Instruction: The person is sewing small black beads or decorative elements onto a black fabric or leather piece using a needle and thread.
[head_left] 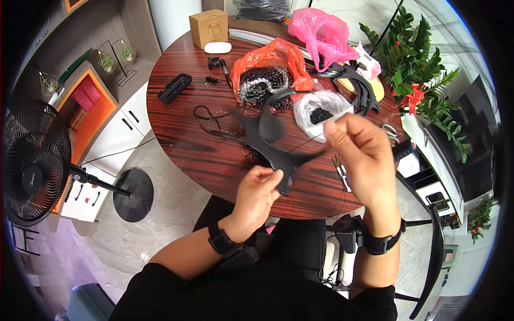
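Note:
My left hand (255, 199) pinches the lower end of a flat black piece (274, 154) with several pointed arms, between thumb and fingers. The piece hangs above the near part of the round table and is partly blurred. To its right my right hand (365, 156) is raised, thumb and forefinger pressed together. A thin dark line seems to run from those fingertips toward the piece, too fine to name. Just beyond the right hand is a white plastic bag (305, 119) with small black bits (320, 115) inside. Behind the piece lies a dark braided cord (206, 114).
On the dark red table (182, 128) are an orange-red bag (286, 51) of black and silver chains, a pink bag (321, 32), a cardboard box (209, 29), a black case (175, 88), black curved bands (367, 96) and scissors (391, 131). A fan (35, 166) stands left.

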A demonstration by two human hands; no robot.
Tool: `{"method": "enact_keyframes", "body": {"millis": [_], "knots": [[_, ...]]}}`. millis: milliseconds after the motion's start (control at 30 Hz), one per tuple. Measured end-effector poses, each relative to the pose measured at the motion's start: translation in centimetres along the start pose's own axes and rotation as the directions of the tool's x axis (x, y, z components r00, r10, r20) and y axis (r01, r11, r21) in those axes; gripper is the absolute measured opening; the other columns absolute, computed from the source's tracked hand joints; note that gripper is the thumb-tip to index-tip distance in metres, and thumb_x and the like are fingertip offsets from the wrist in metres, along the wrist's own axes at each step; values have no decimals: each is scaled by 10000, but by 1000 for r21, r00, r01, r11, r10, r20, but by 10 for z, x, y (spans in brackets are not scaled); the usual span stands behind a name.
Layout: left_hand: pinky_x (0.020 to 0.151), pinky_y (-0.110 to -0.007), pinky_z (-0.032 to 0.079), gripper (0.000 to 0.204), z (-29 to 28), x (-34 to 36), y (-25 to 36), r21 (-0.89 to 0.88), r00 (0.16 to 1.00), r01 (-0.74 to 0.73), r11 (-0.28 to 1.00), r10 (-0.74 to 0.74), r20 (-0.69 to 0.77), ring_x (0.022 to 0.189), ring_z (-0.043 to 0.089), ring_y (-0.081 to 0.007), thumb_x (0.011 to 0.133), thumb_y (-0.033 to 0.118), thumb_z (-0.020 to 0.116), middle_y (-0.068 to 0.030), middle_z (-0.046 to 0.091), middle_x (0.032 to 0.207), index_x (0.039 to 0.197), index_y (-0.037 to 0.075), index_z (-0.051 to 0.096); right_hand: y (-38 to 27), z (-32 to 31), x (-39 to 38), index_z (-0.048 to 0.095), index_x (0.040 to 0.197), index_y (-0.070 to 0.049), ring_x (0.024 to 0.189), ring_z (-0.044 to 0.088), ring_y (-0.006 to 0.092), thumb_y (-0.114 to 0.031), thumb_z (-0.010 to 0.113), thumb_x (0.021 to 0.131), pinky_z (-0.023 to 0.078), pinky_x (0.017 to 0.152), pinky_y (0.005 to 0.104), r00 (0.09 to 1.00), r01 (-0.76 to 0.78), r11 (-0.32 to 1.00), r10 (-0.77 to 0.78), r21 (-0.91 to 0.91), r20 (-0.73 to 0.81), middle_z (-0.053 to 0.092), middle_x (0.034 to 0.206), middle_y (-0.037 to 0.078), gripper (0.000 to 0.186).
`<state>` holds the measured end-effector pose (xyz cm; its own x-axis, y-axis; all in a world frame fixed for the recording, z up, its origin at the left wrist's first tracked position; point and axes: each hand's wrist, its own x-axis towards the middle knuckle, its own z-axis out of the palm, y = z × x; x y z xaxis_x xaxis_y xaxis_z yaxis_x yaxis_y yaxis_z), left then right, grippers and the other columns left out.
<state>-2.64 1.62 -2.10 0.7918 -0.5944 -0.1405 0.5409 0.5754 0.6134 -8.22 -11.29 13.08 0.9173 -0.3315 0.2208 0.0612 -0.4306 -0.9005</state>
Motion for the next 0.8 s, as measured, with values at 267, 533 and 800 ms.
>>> {"method": "enact_keyframes", "body": {"millis": [267, 533, 800], "knots": [[879, -396, 484, 318, -8, -14, 14, 191, 812, 550, 813, -574, 105, 927, 617, -269, 945, 302, 441, -141, 623, 902, 980, -2, 532, 6, 34, -90, 579, 731, -2, 604, 416, 49, -111, 596, 879, 367, 556, 213, 975, -86, 987, 54, 139, 218, 505, 644, -37, 185], [632, -388, 506, 284, -14, -15, 27, 53, 916, 402, 914, -401, -25, 724, 633, -293, 916, 288, 492, -116, 648, 846, 920, 11, 555, 82, 58, -156, 575, 758, -18, 631, 426, 54, -77, 583, 881, 366, 573, 211, 940, -255, 956, 209, 147, 271, 509, 675, -18, 136], [547, -398, 444, 278, -13, 23, 46, 961, 958, -266, -71, 87, 272, 592, 584, -256, 891, 275, 533, -112, 582, 639, 811, 10, 511, 113, 49, -147, 566, 871, -27, 652, 480, 79, -117, 553, 904, 390, 594, 205, 833, -503, 490, 495, 712, 248, 525, 713, -6, 97]]}}
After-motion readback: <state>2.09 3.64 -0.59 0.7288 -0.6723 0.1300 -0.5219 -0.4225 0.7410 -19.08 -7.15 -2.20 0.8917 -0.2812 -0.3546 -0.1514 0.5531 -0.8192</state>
